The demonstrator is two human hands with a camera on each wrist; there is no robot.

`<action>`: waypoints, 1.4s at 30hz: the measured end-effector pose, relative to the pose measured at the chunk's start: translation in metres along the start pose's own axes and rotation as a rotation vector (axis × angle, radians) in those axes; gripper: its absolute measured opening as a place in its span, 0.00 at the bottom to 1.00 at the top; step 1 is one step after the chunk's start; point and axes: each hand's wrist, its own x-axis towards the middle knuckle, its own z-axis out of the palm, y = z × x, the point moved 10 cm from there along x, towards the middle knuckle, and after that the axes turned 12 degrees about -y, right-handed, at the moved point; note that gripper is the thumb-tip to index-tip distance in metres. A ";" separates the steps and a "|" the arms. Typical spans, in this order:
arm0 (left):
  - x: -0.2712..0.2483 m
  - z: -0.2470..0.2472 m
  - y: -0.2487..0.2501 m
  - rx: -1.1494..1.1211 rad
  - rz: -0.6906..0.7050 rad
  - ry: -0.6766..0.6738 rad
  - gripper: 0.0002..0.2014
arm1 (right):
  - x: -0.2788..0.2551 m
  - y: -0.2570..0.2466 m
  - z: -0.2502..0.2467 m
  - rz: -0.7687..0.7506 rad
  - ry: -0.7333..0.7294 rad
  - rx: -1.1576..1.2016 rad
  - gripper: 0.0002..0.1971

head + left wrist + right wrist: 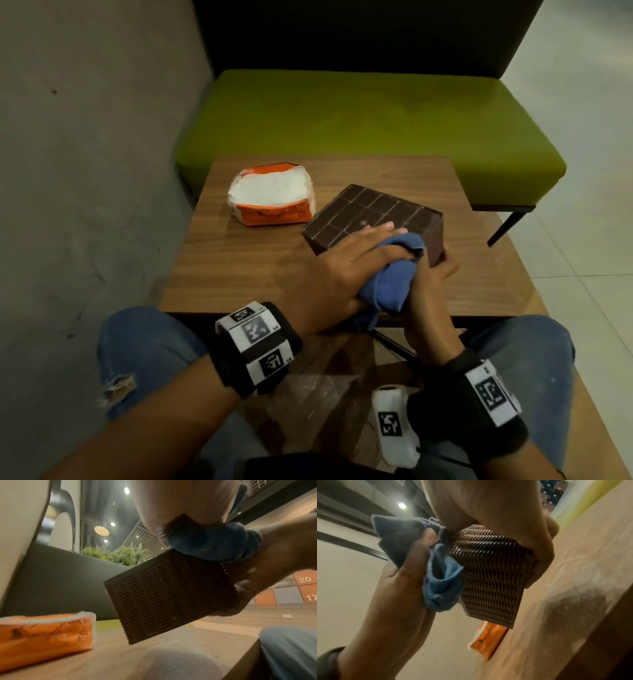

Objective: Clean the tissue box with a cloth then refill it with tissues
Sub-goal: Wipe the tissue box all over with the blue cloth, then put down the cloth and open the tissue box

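The dark brown woven tissue box is held tilted just above the wooden table. My left hand grips a bunched blue cloth and presses it against the box's near top edge, fingers lying over the top. My right hand grips the box's near right corner. From the right wrist, the cloth sits against the box's ribbed side. An opened orange pack of white tissues lies on the table to the left of the box.
A green bench seat with a dark back stands beyond the table. A grey concrete wall runs along the left. Tiled floor lies to the right. My knees are under the table's near edge.
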 end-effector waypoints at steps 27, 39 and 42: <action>-0.112 -0.022 -0.144 -1.150 -0.888 0.694 0.16 | 0.071 -0.021 -0.027 0.290 -0.333 -0.150 0.14; -0.094 -0.013 -0.125 -1.384 -0.739 0.556 0.18 | -0.021 -0.085 0.066 -0.546 -0.403 -0.841 0.06; -0.087 -0.025 -0.111 -1.458 -0.619 0.558 0.18 | -0.033 -0.047 0.112 -0.342 -0.685 -0.809 0.10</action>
